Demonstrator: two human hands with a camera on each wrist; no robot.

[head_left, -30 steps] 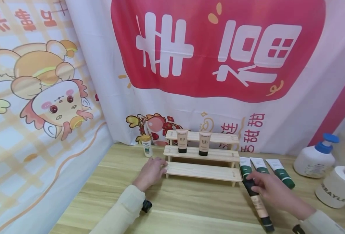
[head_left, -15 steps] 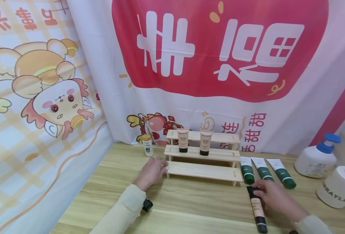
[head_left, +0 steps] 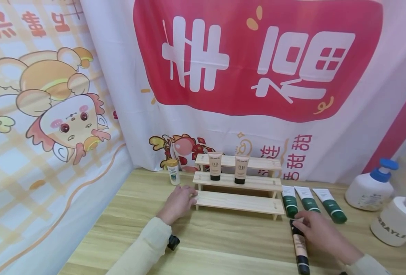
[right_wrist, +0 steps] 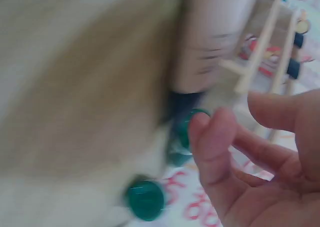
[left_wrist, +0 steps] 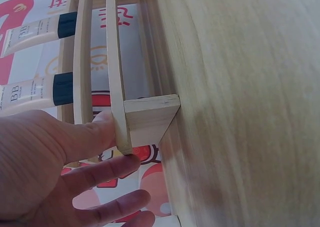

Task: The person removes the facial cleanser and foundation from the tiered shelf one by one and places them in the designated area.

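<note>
The left hand [head_left: 177, 202] has its grip clamped on the left end of the wooden rack [head_left: 239, 201], lowest step. Two BB tubes [head_left: 215, 167] stand cap-down on the middle step. The black-ended tube [head_left: 300, 246] lies on the desk [head_left: 223, 238], right of the rack. The right hand [head_left: 321, 233], grip apart, is at its far end.

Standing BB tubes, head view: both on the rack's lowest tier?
No, both BB tubes stand cap-down on the middle tier.
</note>
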